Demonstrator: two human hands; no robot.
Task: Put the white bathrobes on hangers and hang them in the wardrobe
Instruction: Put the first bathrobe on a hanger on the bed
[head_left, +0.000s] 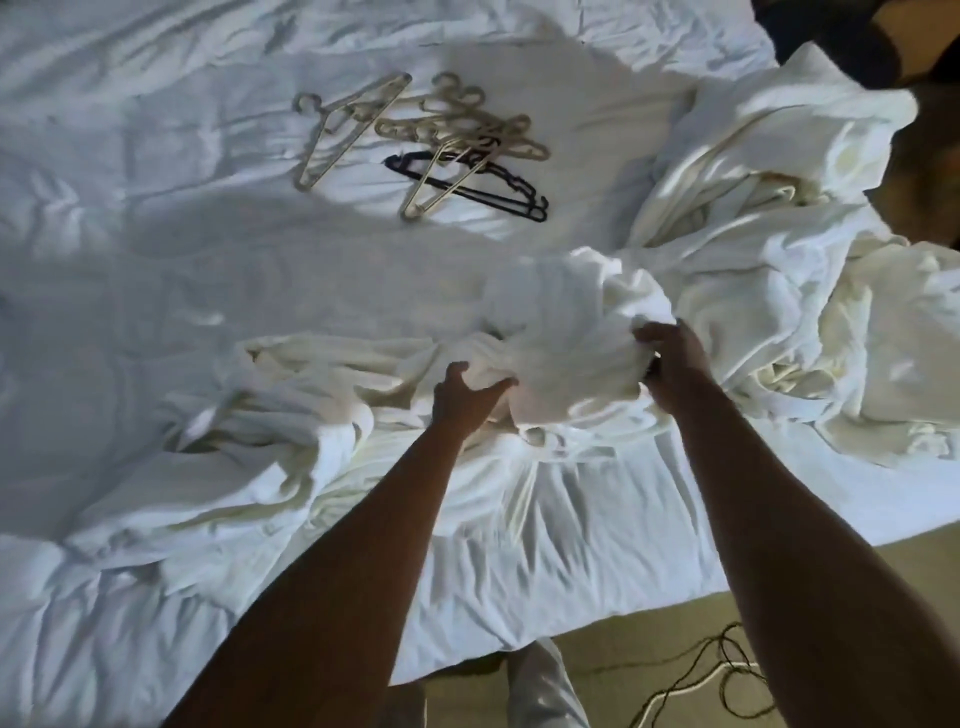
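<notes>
From the head view, both hands grip a bunched white bathrobe (566, 332) near the near edge of the bed (130, 130): the left hand (467, 395) pinches a fold at its near-left side, and the right hand (670, 353) curls round its right side. More white bathrobes (779, 260) lie heaped to the right, and cream hangers (457, 124) with a black hanger (483, 187) lie farther back on the bed.

Hands: two, left hand (467, 392) and right hand (670, 353)
Dark hangers (498, 189): one
Pale hangers (457, 124): several (tangled, uncountable)
Cords (696, 686): two
</notes>
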